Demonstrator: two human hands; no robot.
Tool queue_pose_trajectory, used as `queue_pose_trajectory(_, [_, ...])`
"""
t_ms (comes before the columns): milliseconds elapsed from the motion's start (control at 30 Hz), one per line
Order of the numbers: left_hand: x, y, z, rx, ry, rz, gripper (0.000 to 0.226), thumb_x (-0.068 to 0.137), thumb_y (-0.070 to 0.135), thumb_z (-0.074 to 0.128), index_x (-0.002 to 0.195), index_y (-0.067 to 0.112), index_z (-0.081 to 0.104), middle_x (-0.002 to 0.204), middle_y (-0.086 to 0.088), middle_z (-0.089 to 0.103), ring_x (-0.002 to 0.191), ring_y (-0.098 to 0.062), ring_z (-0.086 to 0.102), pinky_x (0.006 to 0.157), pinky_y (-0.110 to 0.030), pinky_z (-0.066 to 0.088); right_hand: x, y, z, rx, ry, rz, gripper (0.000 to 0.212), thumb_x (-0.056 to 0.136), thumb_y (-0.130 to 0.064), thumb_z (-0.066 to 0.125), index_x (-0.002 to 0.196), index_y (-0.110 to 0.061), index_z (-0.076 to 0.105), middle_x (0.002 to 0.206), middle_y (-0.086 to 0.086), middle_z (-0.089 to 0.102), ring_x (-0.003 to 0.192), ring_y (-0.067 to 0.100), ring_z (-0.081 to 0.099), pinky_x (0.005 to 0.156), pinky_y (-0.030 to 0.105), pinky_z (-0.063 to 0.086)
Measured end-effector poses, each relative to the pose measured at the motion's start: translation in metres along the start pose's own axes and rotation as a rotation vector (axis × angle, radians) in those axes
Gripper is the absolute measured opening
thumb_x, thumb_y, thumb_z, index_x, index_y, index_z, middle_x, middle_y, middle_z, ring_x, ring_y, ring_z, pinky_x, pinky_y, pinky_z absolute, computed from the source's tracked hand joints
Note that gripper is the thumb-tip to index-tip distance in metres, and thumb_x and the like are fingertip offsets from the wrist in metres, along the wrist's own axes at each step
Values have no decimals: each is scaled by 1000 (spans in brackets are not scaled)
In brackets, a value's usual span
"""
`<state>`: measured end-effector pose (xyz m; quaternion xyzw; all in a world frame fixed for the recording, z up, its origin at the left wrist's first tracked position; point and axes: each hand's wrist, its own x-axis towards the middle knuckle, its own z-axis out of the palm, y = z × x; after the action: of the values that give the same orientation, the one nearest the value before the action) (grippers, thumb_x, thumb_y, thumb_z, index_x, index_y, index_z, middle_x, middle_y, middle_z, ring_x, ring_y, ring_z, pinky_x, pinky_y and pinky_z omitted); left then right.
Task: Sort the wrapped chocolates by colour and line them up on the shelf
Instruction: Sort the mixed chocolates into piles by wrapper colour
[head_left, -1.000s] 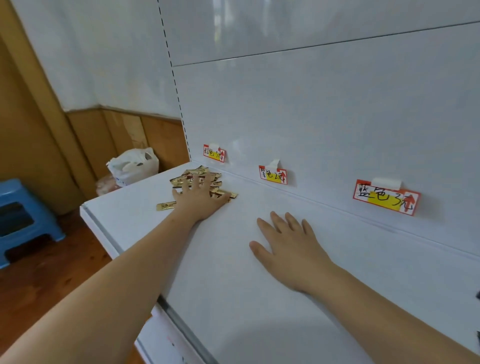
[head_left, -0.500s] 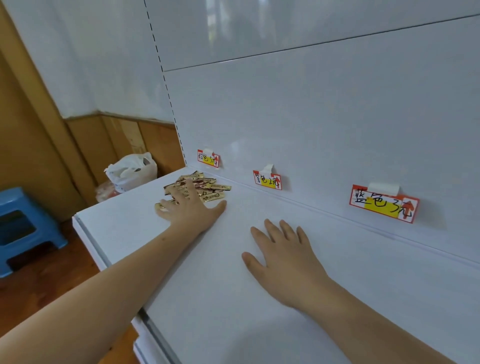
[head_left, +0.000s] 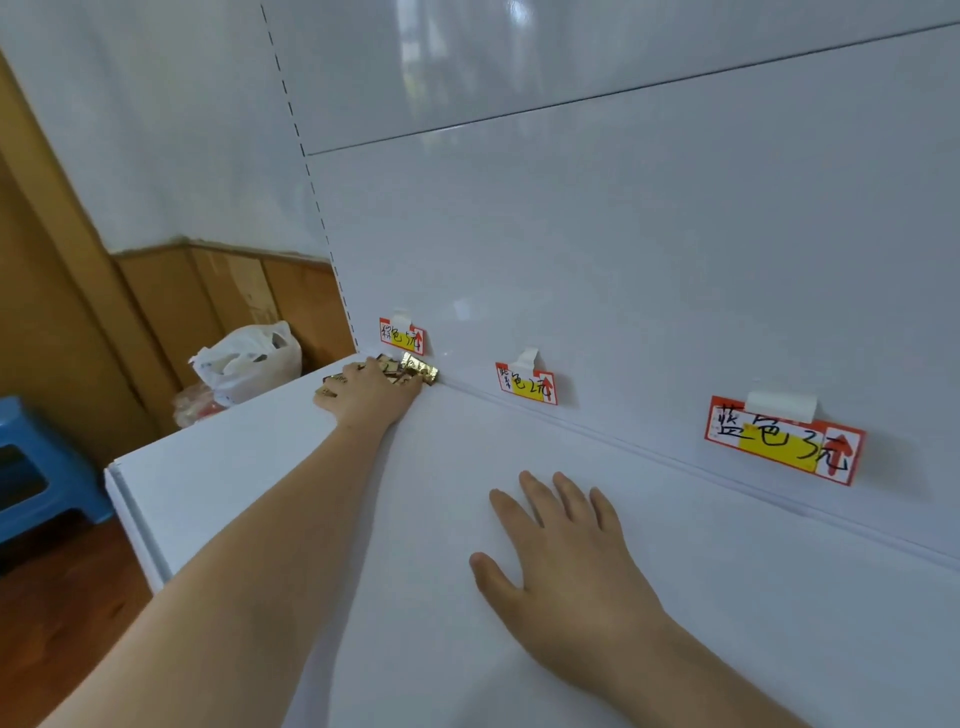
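The left hand (head_left: 371, 397) lies flat, fingers spread, pressing on a heap of gold-wrapped chocolates (head_left: 410, 370) at the far left corner of the shelf (head_left: 727, 597). Most of the heap is under the palm and fingers; a few wrappers stick out beyond the fingertips toward the back wall, and one shows at the hand's outer left edge. The visible sticks lie at mixed angles, so no common long axis can be given, and an exact count is hidden by the hand. All that shows is gold.

The right hand (head_left: 566, 564) rests open and flat on bare shelf, holding nothing, well apart from the heap and nearer the person. The left hand is plainly the one placed to move the chocolates.

On the back wall beyond the hands are three price labels: the left label (head_left: 401, 336) just above the heap, the middle label (head_left: 525, 383) further right, and the blue label (head_left: 782, 441) beyond the right hand. To the left of the left arm, off the shelf, sit one white plastic bag (head_left: 248, 358) and one blue stool (head_left: 39, 467).
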<state>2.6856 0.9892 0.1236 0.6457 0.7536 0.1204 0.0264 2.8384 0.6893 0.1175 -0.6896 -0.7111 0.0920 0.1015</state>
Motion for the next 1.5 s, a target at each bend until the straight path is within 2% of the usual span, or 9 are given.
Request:
queue_pose_trajectory(133, [-21, -1, -6, 4, 83, 54, 90, 78, 79, 43, 145, 21, 35, 153, -14, 33, 142, -43, 22, 112, -63, 12, -2, -2, 1, 32, 28, -11, 92, 70, -67, -7, 154, -34, 9, 164, -3, -2, 150, 23, -11, 121, 50, -7])
queue_pose_trajectory(233, [-64, -5, -15, -55, 211, 273, 69, 85, 59, 44, 136, 14, 47, 141, -16, 46, 131, -40, 39, 108, -55, 28, -5, -1, -2, 64, 90, -7, 81, 81, -64, 3, 151, -30, 25, 162, -1, 14, 150, 23, 4, 122, 45, 2])
queue_pose_trajectory(333, [-132, -5, -23, -234, 76, 413, 56, 89, 39, 54, 138, 13, 44, 142, -12, 41, 128, -35, 42, 100, -48, 40, -5, 6, -13, 88, 186, 61, 46, 97, -44, 35, 132, -17, 50, 145, 4, 40, 134, 25, 34, 112, 37, 28])
queue_pose_trajectory(467, [-231, -13, -31, -265, -50, 672, 44, 91, 32, 58, 134, 24, 51, 137, 3, 46, 127, -20, 43, 105, -37, 39, -14, 17, -45, 276, 287, 183, 34, 97, -33, 44, 117, -11, 59, 121, 8, 58, 113, 28, 53, 92, 38, 47])
queue_pose_trajectory(767, [-401, 81, -56, -476, -311, 1274, 21, 92, 42, 58, 112, 46, 55, 112, 32, 47, 108, 13, 46, 84, -8, 38, -152, 104, -141, 60, 224, 135, 32, 97, -36, 53, 121, -18, 63, 117, -2, 64, 103, 13, 57, 91, 29, 46])
queue_pose_trajectory(933, [-457, 140, -59, -436, -391, 1498, 20, 95, 41, 55, 114, 41, 59, 111, 25, 49, 101, 7, 52, 81, -15, 45, -271, 174, -151, 9, 153, 354, 20, 94, -29, 60, 112, -27, 68, 104, -11, 69, 92, 4, 61, 88, 24, 49])
queue_pose_trajectory(1167, [-487, 203, -63, -233, -469, 1536, 22, 95, 38, 59, 114, 32, 68, 104, 16, 62, 88, -3, 59, 81, -22, 49, -338, 218, -129, 25, 216, 494, 20, 93, -21, 63, 108, -32, 68, 97, -16, 66, 86, -4, 60, 74, 10, 45])
queue_pose_trajectory(1367, [-484, 207, -58, -198, -644, 1417, 32, 87, 46, 68, 117, 37, 65, 105, 21, 60, 88, 0, 59, 69, -11, 39, -345, 222, -125, -129, 190, 460, 28, 92, -35, 63, 120, -32, 64, 118, -14, 60, 108, 5, 52, 96, 29, 45])
queue_pose_trajectory(1500, [-479, 201, -58, -202, -763, 1321, 27, 85, 43, 71, 111, 40, 64, 90, 17, 55, 78, 0, 54, 60, -10, 35, -339, 223, -122, -357, 69, 517, 60, 88, -64, 51, 136, -28, 55, 136, -7, 51, 123, 16, 41, 102, 37, 38])
